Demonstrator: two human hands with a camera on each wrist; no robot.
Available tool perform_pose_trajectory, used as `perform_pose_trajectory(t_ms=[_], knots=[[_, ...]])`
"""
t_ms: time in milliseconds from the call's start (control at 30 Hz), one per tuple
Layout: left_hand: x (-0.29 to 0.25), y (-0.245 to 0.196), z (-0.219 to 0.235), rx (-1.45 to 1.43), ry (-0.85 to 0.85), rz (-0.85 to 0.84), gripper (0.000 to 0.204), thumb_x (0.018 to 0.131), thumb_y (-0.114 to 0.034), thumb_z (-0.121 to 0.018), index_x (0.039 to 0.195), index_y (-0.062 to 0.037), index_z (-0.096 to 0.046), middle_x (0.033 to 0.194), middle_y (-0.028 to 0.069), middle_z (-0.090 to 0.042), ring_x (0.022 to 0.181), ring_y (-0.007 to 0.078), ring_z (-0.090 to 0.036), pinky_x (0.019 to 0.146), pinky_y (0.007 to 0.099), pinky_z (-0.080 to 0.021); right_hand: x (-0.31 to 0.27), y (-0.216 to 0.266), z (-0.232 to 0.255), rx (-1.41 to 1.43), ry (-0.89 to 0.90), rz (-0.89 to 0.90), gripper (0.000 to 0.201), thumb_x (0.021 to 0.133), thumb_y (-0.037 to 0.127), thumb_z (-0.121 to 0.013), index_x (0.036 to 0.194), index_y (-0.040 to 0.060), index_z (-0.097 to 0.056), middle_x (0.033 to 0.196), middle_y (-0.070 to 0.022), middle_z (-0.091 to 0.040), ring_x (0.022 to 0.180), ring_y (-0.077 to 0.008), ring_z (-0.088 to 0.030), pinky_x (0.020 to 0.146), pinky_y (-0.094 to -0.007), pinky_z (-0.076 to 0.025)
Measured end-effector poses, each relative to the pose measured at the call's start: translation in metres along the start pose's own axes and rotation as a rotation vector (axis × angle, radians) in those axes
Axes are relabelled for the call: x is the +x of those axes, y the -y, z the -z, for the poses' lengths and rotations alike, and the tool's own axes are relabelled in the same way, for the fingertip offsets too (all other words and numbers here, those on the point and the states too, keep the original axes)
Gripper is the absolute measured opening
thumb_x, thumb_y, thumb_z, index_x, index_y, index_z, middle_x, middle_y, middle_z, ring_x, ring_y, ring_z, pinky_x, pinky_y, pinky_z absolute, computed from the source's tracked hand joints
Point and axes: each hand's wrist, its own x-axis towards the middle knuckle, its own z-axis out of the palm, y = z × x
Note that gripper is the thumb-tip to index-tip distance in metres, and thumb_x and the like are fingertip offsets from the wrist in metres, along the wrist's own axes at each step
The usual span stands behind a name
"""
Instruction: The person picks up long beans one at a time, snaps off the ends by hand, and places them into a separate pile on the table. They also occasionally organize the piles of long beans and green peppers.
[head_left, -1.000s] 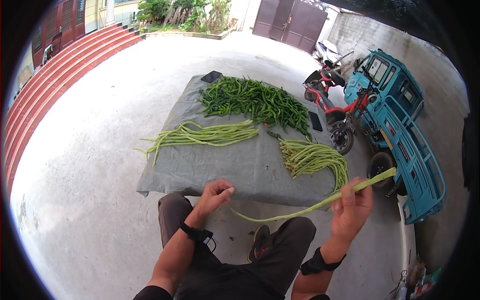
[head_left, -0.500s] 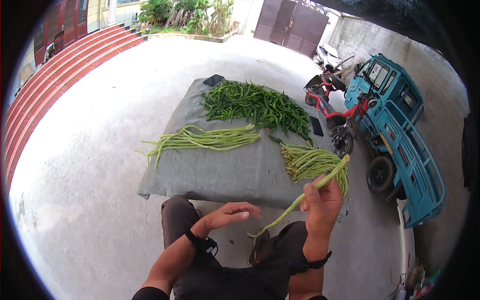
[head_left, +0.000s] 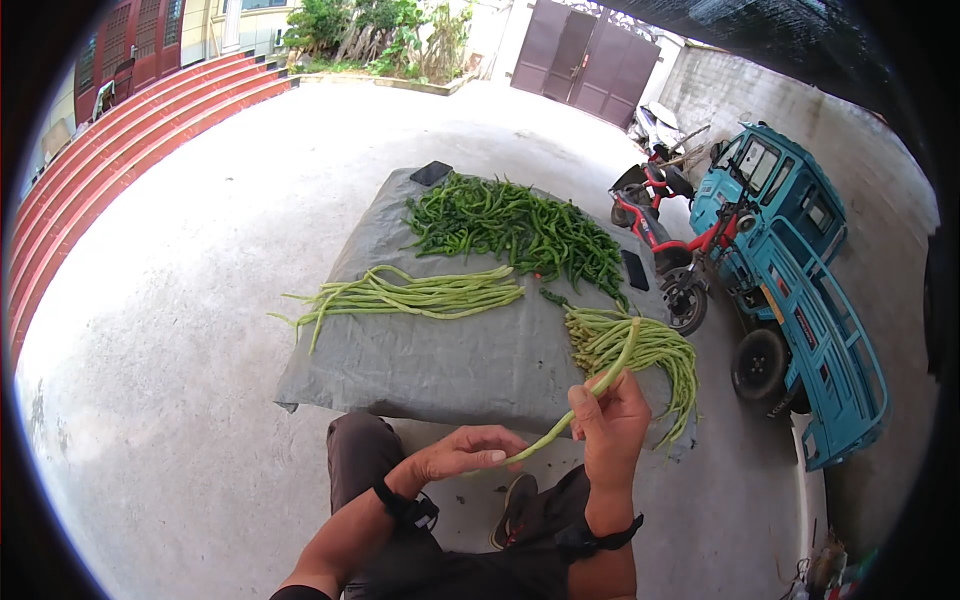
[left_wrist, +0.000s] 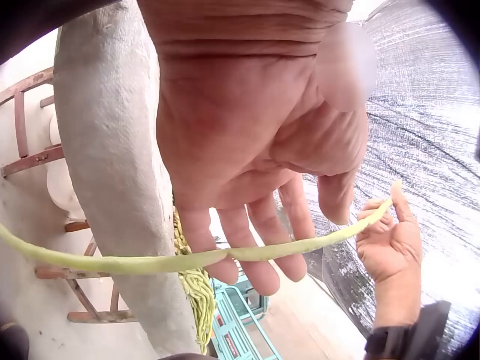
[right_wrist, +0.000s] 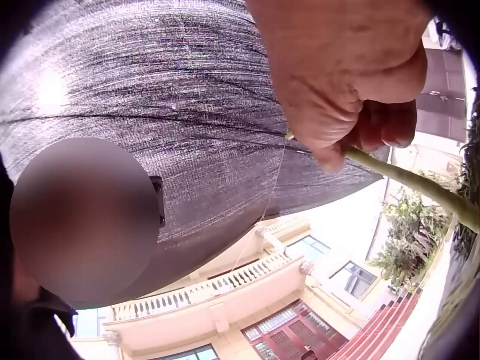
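My right hand [head_left: 612, 425] pinches a long green yard-long bean [head_left: 627, 352] between thumb and fingers, its thick end pointing up. The bean slopes down to my left hand [head_left: 462, 452], whose fingers are nearly straight. In the left wrist view, the bean [left_wrist: 150, 263] runs across those fingers near their tips. Both hands are in front of the near edge of a grey-covered table [head_left: 420, 370]. A thick bundle of yard-long beans [head_left: 672, 360] lies on its right side, partly behind the right hand. Another row of beans [head_left: 430, 296] lies at the left.
Green chili peppers [head_left: 520, 228] are heaped at the table's far side, between a dark phone [head_left: 431, 173] and another phone [head_left: 635, 270]. Past the right edge stand a red electric scooter [head_left: 680, 245] and a blue cargo tricycle [head_left: 800, 290]. Red steps [head_left: 140, 135] rise at left.
My right hand has brought the bean leftward, in from beyond the table's right edge. My left hand has moved right and its fingers have straightened, meeting the bean's lower part.
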Motion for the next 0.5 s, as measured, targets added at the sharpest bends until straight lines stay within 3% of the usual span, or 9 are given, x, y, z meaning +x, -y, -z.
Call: perform_pose_trajectory(t_ms=[233,500], knots=[[-0.002,0.012,0.009,-0.113,-0.002,-0.045,0.032,0.106,-0.028,-0.066,0.126,-0.0026,-0.066,0.106,0.0036,-0.071,0.099,0.0139,-0.068,0.096,0.0338,-0.052,-0.006,-0.017,-0.008,-0.007,0.147,-0.161,0.027,0.095,0.003,-0.078,0.088,0.0059,-0.052,0.078,-0.0011,-0.062,0.061,-0.0037,-0.056,0.052,-0.0209,-0.046],[0.0,0.018,0.011,-0.119,-0.044,-0.043,0.02,0.101,-0.022,-0.072,0.109,-0.0036,-0.069,0.096,0.0021,-0.07,0.09,0.0125,-0.068,0.088,0.0318,-0.054,-0.008,-0.03,-0.004,0.044,0.124,-0.192,0.021,0.095,0.003,-0.077,0.093,0.0042,-0.056,0.079,-0.0019,-0.062,0.059,-0.0045,-0.057,0.051,-0.0209,-0.046]])
